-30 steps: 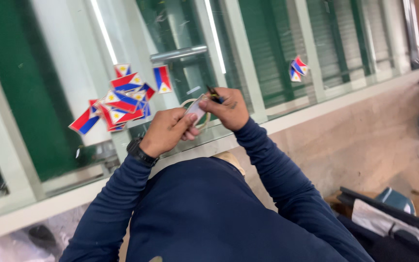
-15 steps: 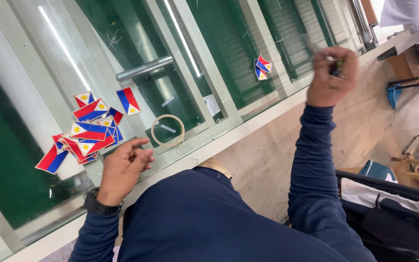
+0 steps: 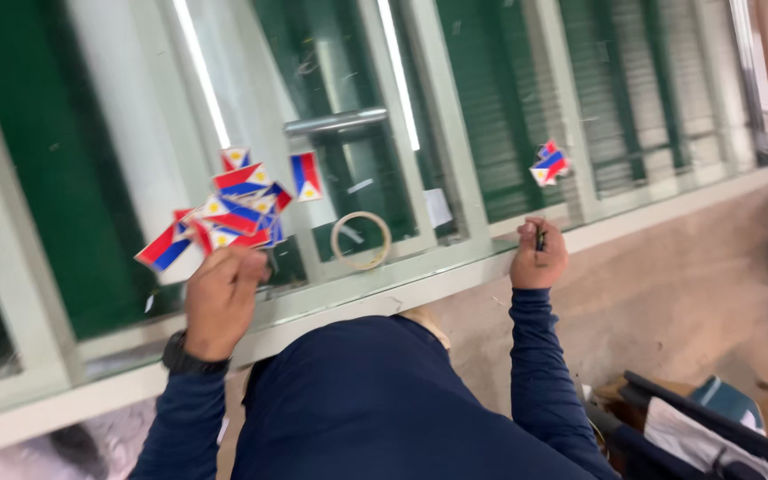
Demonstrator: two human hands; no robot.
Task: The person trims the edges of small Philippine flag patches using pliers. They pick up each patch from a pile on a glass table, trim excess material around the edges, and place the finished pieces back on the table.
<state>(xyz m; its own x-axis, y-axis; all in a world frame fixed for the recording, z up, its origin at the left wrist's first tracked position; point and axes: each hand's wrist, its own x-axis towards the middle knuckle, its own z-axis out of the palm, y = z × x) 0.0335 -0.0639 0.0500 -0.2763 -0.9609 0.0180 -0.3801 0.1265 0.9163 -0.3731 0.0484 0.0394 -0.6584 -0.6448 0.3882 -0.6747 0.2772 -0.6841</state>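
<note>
Red, blue and white flag stickers (image 3: pixel 224 218) cluster on the glass at the left, just above the left hand (image 3: pixel 221 298), whose fingers curl up against the lowest of them. Right of the cluster, a tape ring (image 3: pixel 361 240) hangs against the pane, between both hands. Further right, the right hand (image 3: pixel 539 258) is closed in a fist around a small dark tool (image 3: pixel 540 238), held upright. A lone sticker pair (image 3: pixel 549 164) sits just above it, nearer this hand.
</note>
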